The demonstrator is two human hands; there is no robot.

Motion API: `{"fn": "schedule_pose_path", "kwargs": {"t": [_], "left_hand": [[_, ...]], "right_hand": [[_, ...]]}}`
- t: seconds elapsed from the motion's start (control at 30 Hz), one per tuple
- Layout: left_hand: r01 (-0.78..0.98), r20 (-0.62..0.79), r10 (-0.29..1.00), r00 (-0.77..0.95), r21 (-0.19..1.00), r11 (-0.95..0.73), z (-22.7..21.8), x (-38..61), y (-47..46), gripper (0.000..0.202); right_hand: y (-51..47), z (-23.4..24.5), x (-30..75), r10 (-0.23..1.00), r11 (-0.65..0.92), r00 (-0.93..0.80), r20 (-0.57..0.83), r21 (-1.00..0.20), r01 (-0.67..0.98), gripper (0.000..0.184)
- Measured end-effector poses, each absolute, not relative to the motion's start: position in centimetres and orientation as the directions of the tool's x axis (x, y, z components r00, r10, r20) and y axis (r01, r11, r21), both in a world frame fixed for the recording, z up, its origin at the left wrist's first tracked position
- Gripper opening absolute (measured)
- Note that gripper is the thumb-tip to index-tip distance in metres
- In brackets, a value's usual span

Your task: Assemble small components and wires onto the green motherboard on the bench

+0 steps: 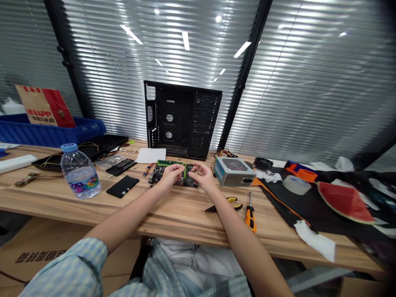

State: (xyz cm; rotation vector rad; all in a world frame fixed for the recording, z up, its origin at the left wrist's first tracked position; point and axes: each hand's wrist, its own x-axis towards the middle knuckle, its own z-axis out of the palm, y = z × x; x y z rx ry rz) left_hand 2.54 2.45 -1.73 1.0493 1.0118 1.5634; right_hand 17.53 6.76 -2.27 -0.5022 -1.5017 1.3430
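Room: an office with slatted blinds [309, 82] behind a long wooden counter [173, 212].

Motherboard [161, 176]: flat on the counter, centre, with a green memory stick [168, 162] along its far edge.

Left hand [169, 176]: narrow, fingers curled down at the motherboard; any grip cannot be told.

Right hand [201, 174]: narrow, fingertips pinched over the motherboard's green slot area; any grip cannot be told.

Nearby: a black computer case [182, 119] stands beyond, a power supply [233, 172] to the right, an orange-handled screwdriver [250, 218] nearer.

Risk: bare fingers could leave static on the motherboard; uneven pressure could flex it. A knocked water bottle [80, 174] could roll towards it.

Writing: a red-and-brown paper bag [45, 106] shows "APP"; other print is unreadable.
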Motion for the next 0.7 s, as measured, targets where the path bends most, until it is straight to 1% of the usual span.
{"fn": "schedule_pose_path", "kwargs": {"t": [0.1,0.2,0.3,0.47,0.7], "left_hand": [[-0.278,0.115,0.993,-0.027,0.953,-0.118,-1.5,2.9,2.0,0.038],[-0.307,0.075,0.997,0.026,0.95,-0.064,-1.2,3.1,1.6,0.037],[-0.328,0.044,0.997,0.058,0.944,-0.023,-0.9,3.2,1.3,0.034],[-0.338,0.052,0.995,0.09,0.941,-0.018,-0.5,3.3,1.0,0.031],[-0.33,0.058,0.995,0.086,0.943,-0.027,-0.7,3.3,1.2,0.031]], "right_hand": [[6.9,-2.5,17.5,0.804,0.276,-0.458,0.379,-0.92,-0.278,0.052],[7.0,-2.6,17.4,0.769,0.3,-0.497,0.402,-0.914,-0.275,0.041],[6.9,-2.6,17.4,0.763,0.309,-0.495,0.415,-0.908,-0.284,0.034],[6.9,-2.5,17.4,0.783,0.294,-0.477,0.398,-0.914,-0.28,0.027],[7.0,-2.5,17.4,0.805,0.271,-0.453,0.383,-0.917,-0.293,0.023]]}}
